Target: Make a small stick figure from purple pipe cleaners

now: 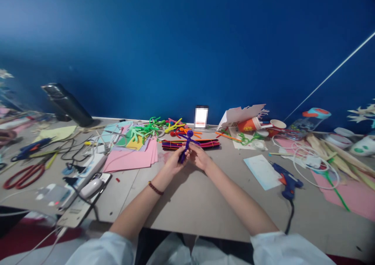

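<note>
The left hand (175, 162) clasps a fuzzy purple pipe-cleaner figure (186, 144) by its twisted lower body, and the right hand (199, 158) pinches it opposite. Its long axis tilts, round head up and away, just before a flat stack of dark pipe cleaners (209, 143).

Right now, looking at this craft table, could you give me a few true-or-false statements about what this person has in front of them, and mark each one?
1. The left hand and right hand both hold a purple pipe-cleaner figure. True.
2. A red beaded bracelet is on the right wrist. False: it is on the left wrist.
3. Red-handled scissors lie to the right of the hands. False: they lie far to the left.
4. A blue hot glue gun lies on the table to the right of the hands. True.
</note>
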`<state>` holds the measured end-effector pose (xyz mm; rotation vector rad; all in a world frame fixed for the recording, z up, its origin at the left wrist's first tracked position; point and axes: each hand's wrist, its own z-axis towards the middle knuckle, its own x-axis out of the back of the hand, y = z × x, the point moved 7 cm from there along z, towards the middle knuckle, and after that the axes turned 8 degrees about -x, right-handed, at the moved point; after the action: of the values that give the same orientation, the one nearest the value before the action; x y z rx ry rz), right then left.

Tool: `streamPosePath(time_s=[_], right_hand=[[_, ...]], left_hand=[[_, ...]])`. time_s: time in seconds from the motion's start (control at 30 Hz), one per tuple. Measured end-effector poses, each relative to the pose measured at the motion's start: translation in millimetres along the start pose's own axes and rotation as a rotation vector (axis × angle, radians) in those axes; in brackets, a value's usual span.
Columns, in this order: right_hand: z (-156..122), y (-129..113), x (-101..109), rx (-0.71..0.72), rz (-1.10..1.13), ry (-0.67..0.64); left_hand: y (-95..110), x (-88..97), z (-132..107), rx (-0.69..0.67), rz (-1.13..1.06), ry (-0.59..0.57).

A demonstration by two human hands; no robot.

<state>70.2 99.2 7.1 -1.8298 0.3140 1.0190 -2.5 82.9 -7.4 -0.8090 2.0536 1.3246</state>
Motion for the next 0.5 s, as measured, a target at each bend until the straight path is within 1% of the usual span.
streamPosePath(time_s=[0.07,0.13,0.23,0.37,0.43,0.5], right_hand=[[0.0,-3.6,-0.1,0.021,-0.017,0.014],[0.5,-6.3,0.4,0.044,-0.038,0.037],[0.7,-8.5,1.6,0.078,-0.077,0.073],[0.1,-9.4,4.5,0.132,-0.141,0.13],[0.4,-10.3,5.7,0.163,-0.175,0.142],[1.8,-11.3,7.5,0.183,-0.207,0.143]], left_hand=[[3.5,0.7,0.7,-0.066,0.076,-0.012],[9.8,-0.3,0.1,-0.164,0.176,-0.027],[21.3,-5.8,-3.9,-0.336,0.332,-0.071],[34.9,-17.4,-12.4,-0.584,0.597,-0.156],[38.5,-19.7,-15.3,-0.665,0.7,-0.159],[40.0,-19.3,-16.4,-0.706,0.756,-0.144]])
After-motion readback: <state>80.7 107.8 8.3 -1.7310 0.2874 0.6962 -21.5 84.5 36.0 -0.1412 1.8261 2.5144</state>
